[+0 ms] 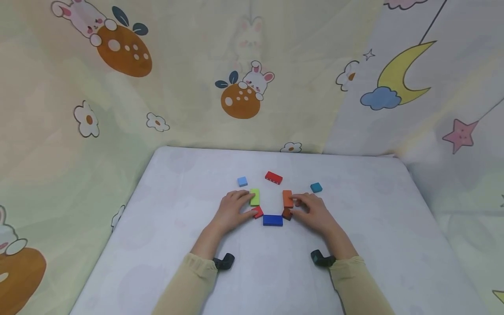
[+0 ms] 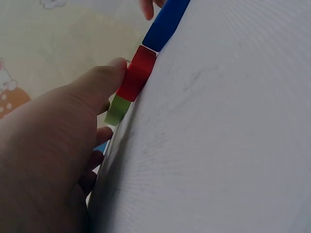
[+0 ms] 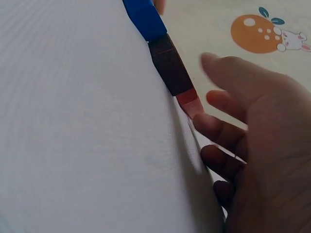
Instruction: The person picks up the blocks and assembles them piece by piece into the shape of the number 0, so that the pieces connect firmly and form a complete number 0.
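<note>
Several small toy blocks form a U on the table. At its bottom lies the dark blue block (image 1: pixel 273 220). My left hand (image 1: pixel 231 211) rests at the left side, its thumb touching the small red block (image 2: pixel 138 75) and its fingertips at the light green block (image 1: pixel 255 197). Across from it, my right hand (image 1: pixel 317 211) has a fingertip on the orange block (image 1: pixel 287 199). Its thumb is beside the small brown block (image 1: pixel 287 214), a little apart from it in the right wrist view. Neither hand's fingers are curled round a block.
Beyond the U lie a light blue block (image 1: pixel 242 181), a longer red block (image 1: pixel 273 177) and a teal block (image 1: pixel 316 187). A white cloth covers the table (image 1: pixel 157 245). Patterned fabric (image 1: pixel 189 78) hangs behind it.
</note>
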A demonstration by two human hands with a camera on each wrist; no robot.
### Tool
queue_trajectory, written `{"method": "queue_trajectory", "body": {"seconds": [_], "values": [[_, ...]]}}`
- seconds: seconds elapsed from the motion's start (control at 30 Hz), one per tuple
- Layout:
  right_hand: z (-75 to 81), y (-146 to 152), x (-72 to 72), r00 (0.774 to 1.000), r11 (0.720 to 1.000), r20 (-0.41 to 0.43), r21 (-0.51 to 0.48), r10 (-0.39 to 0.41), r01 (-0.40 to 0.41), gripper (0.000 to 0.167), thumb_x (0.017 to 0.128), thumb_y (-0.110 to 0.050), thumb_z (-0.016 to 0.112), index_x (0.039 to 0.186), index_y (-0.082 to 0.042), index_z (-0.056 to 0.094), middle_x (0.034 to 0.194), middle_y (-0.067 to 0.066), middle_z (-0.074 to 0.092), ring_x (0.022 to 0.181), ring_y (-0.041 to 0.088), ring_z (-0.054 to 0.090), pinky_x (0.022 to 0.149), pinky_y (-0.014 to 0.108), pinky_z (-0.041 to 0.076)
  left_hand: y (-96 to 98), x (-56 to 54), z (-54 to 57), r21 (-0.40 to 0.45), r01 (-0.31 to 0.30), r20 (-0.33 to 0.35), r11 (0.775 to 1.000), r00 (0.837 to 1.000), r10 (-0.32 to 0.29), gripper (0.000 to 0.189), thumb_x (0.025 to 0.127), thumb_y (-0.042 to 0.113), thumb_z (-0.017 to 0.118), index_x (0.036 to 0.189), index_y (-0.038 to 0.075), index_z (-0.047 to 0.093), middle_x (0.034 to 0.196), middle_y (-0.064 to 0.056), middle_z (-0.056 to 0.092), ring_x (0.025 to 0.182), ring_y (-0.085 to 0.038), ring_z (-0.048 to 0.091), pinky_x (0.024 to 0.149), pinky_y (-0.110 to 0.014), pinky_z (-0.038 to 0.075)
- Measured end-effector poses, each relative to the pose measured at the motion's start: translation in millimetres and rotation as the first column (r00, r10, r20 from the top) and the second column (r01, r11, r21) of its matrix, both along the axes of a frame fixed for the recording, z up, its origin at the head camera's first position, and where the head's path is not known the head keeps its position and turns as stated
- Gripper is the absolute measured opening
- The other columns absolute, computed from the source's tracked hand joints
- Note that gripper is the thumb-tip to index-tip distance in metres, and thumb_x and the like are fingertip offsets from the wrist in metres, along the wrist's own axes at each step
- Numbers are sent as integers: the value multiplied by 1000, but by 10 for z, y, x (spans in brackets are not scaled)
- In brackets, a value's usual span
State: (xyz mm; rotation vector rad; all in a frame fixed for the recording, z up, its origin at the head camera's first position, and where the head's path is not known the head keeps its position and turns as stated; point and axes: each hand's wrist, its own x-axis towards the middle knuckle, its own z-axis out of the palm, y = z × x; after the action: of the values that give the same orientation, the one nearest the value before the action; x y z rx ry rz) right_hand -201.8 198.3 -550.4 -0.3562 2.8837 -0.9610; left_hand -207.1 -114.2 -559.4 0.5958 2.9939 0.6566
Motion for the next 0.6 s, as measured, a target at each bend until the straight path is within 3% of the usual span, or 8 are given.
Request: {"method": "queue_trajectory", "body": {"seconds": [0.17, 0.33, 0.6], "values": [[125, 85, -16, 997, 997, -41, -42, -64, 63, 37, 95, -40, 64, 129, -27, 61, 104, -3, 60, 99, 18, 52, 87, 41, 49, -4, -6, -14, -2, 3, -1, 1000, 1000, -3, 67, 88, 63, 61, 146, 32, 48, 149, 1, 47, 140, -26, 38, 114, -52, 33], [206, 333, -165, 990, 994, -99, -63, -99, 93, 34, 96, -32, 64, 129, -21, 62, 105, 2, 62, 99, 21, 52, 85, 40, 45, -7, -17, -41, -11, -2, -6, 1000, 1000, 2, 67, 88, 64, 61, 146, 32, 47, 149, 2, 47, 140, -27, 38, 113, -52, 34], [219, 757, -446, 998, 998, -39, -27, -54, 53, 45, 95, -24, 66, 138, -15, 55, 124, 13, 58, 112, 33, 53, 94, 51, 44, -8, -7, -28, -5, 0, -15, 1000, 1000, 0, 67, 89, 62, 61, 146, 31, 48, 149, 1, 48, 140, -27, 38, 113, -52, 34]]}}
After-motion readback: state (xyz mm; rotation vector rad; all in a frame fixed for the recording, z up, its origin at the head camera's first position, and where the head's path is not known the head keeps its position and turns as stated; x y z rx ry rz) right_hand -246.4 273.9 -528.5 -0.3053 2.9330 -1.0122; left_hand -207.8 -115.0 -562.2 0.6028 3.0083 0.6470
